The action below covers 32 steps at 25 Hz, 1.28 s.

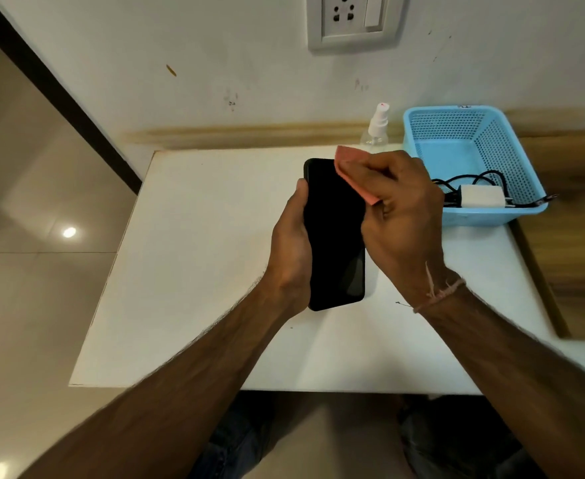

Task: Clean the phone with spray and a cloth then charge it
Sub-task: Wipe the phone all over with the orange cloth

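A black phone (pixel 334 236) is held upright-lengthwise above the white table (pixel 197 271), screen facing me. My left hand (pixel 292 250) grips its left edge. My right hand (pixel 401 205) pinches a pink cloth (pixel 351 169) and presses it against the phone's upper right part. A small clear spray bottle (pixel 377 127) with a white nozzle stands at the back of the table by the wall. A white charger plug (pixel 481 197) with a black cable (pixel 470 179) lies in the blue basket (pixel 422 133).
A wall socket with a switch (pixel 355 19) is on the white wall above the table. A wooden surface (pixel 574 236) lies right of the basket. The tiled floor drops away past the table's left edge.
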Available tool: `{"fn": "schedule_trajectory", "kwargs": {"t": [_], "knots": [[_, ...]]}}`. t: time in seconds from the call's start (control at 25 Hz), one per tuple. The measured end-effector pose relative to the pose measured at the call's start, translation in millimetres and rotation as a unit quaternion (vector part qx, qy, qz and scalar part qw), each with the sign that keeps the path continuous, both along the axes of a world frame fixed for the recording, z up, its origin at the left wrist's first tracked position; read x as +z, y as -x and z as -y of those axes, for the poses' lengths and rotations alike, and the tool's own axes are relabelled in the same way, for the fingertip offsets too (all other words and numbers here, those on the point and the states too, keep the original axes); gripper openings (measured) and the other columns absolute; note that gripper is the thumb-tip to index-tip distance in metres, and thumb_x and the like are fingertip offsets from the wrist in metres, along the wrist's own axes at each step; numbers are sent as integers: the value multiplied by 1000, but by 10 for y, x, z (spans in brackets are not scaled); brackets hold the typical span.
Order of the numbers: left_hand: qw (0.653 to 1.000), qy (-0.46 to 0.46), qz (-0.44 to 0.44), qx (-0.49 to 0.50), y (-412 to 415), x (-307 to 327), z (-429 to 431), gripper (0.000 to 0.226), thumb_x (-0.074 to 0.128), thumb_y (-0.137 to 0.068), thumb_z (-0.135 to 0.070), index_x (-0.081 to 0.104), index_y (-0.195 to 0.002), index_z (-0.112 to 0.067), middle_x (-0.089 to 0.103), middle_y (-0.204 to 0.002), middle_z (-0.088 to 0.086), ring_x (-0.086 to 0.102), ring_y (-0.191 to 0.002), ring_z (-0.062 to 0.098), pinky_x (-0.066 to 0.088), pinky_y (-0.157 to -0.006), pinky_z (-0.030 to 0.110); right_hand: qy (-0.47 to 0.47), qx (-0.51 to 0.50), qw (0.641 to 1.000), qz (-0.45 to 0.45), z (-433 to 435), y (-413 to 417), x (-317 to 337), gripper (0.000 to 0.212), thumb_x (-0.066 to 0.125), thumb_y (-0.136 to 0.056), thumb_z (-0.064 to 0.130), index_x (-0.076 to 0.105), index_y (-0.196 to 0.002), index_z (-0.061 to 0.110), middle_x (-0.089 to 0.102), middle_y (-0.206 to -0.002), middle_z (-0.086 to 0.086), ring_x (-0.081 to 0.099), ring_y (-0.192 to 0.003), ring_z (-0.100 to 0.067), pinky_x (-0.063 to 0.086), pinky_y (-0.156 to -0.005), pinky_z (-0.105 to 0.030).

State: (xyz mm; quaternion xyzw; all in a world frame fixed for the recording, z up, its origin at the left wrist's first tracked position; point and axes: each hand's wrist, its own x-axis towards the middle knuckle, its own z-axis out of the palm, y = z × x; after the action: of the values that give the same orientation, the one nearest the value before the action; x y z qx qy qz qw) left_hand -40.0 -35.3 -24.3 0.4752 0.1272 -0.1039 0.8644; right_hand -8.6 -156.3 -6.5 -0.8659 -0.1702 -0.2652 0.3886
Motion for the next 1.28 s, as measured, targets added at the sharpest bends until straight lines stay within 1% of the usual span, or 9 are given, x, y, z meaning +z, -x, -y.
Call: {"fn": "schedule_trajectory", "kwargs": {"t": [0.12, 0.28, 0.36, 0.52, 0.72, 0.92, 1.08, 1.24, 1.28], "knots": [[999, 42, 31, 13, -10, -7, -6, 54, 29, -107, -45, 75, -105, -17, 76, -103, 7, 73, -95, 20, 58, -77, 29, -12, 77, 997, -11, -172, 120, 7, 28, 55, -95, 20, 68, -119, 12, 65, -113, -3, 56, -104, -18, 46, -93, -18], [999, 17, 32, 5, -10, 14, -29, 62, 26, -105, -49, 81, -90, -26, 77, -91, 1, 74, -79, 16, 59, -68, 28, 3, 15, 1000, 8, 12, -36, 0, 36, 64, -88, -2, 67, -121, 13, 66, -109, -7, 58, -101, -26, 48, -96, -31], [1000, 3, 31, 4, -24, 19, -29, 63, 25, -104, -51, 81, -87, -28, 78, -88, 0, 74, -76, 15, 59, -65, 27, -15, -9, 1000, 6, 38, -46, -5, 36, 63, -88, -2, 67, -121, 12, 66, -108, -7, 58, -100, -26, 48, -96, -29], [999, 37, 34, 23, -37, -5, -26, 56, 31, -106, -47, 79, -96, -20, 77, -97, 6, 74, -89, 19, 59, -73, 28, 18, 85, 996, 33, -182, 121, -20, 33, 57, -89, 3, 68, -119, 13, 65, -108, -5, 59, -99, -24, 50, -91, -26], [1000, 3, 26, -5, -13, 7, -19, 57, 27, -104, -52, 72, -109, -18, 75, -100, 7, 72, -86, 22, 59, -74, 32, -23, -4, 999, 28, 85, -64, 31, 35, 65, -86, -4, 68, -118, 10, 67, -102, -9, 60, -94, -28, 50, -92, -32], [998, -46, 29, 20, -5, 7, 90, 52, 29, -108, -41, 59, -132, -7, 66, -126, 18, 63, -116, 32, 50, -102, 42, -10, 77, 994, 71, -141, 87, 34, 32, 64, -89, 0, 68, -118, 13, 62, -109, 6, 59, -102, -17, 48, -94, -22], [999, -23, 22, 3, -11, 38, 27, 58, 27, -105, -50, 67, -121, -12, 73, -106, 11, 70, -91, 26, 58, -77, 36, -22, -4, 999, 41, 122, -85, 11, 33, 66, -87, -4, 70, -116, 11, 69, -102, -8, 61, -93, -29, 50, -90, -34], [997, -67, 29, 22, -3, 1, 118, 52, 28, -108, -42, 58, -133, -8, 66, -127, 17, 63, -118, 32, 50, -103, 42, -12, 59, 996, 73, -121, 93, 6, 30, 62, -88, -2, 70, -115, 11, 69, -108, -6, 62, -98, -24, 50, -90, -30], [997, -69, 36, 26, -6, 2, 101, 51, 28, -108, -41, 58, -132, -7, 66, -126, 17, 63, -118, 32, 50, -103, 43, -4, 67, 994, 80, -107, 84, 14, 30, 62, -89, -2, 71, -114, 11, 69, -108, -5, 62, -99, -24, 50, -91, -29]]}}
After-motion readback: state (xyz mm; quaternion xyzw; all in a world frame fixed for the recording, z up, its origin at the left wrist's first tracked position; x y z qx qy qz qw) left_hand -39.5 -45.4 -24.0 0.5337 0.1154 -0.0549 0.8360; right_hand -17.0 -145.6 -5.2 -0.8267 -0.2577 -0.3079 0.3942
